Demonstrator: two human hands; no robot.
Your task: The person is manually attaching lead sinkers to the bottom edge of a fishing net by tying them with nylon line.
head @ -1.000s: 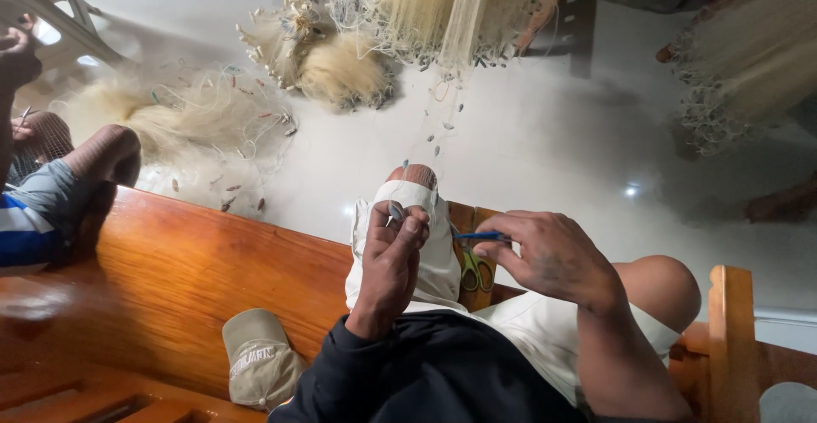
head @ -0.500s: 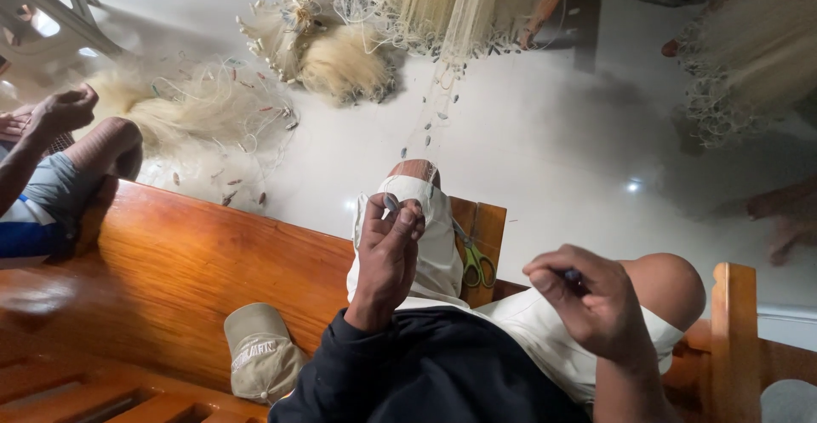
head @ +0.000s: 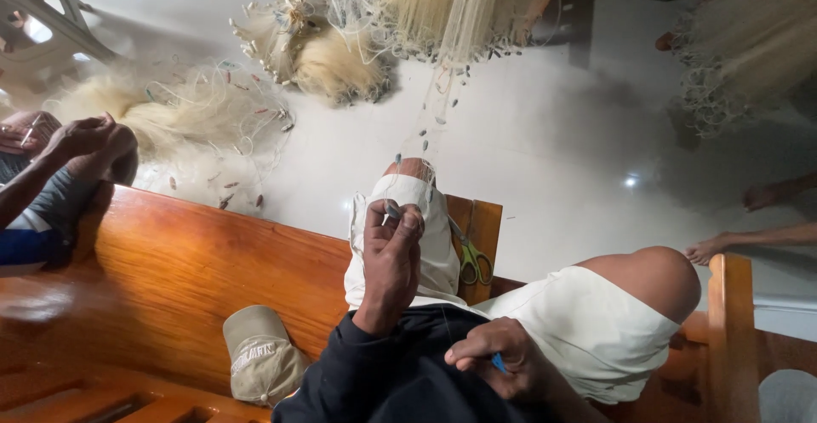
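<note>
I sit on a wooden bench (head: pixel 170 278) with my knees in white shorts. My left hand (head: pixel 391 257) is raised over my left knee, fingers pinched on a small grey sinker and the thin line of a pale fishing net (head: pixel 451 14) that hangs ahead. My right hand (head: pixel 502 363) is drawn back close to my body, closed on a small blue netting tool (head: pixel 498 362). A fine thread runs between the two hands.
Green-handled scissors (head: pixel 472 261) lie on the bench between my knees. A beige cap (head: pixel 259 359) rests on the seat at my left. Net heaps (head: pixel 170 125) lie on the white floor. Another person's hands (head: pixel 85 142) work at the left; bare feet (head: pixel 715 248) show at right.
My right hand has pulled back from beside the knee toward my body with the blue tool. My left hand has stayed raised. The other person's hands lifted at the left.
</note>
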